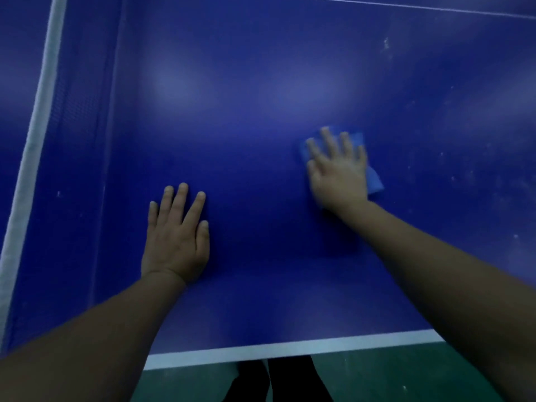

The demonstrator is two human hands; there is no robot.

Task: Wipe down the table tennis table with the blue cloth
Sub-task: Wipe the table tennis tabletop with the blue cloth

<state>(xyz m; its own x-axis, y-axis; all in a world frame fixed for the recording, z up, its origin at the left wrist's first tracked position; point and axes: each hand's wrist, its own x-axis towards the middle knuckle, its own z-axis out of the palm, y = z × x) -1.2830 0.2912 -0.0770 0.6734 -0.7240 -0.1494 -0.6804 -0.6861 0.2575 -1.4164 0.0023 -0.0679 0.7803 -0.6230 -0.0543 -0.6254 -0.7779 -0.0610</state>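
Observation:
The dark blue table tennis table (249,117) fills the view. On it, right of centre, lies the folded light blue cloth (374,181), and my right hand (338,169) presses flat on top of it with fingers spread and straight. The cloth shows past the fingertips and beside the wrist. My left hand (175,236) rests palm down on the bare table surface to the left, fingers straight, holding nothing.
The net (37,134) with its white top band runs along the left side. A white edge line (278,348) marks the near table edge, with green floor (377,381) and dark trouser legs below. Pale specks and smears dot the table's right part (464,175).

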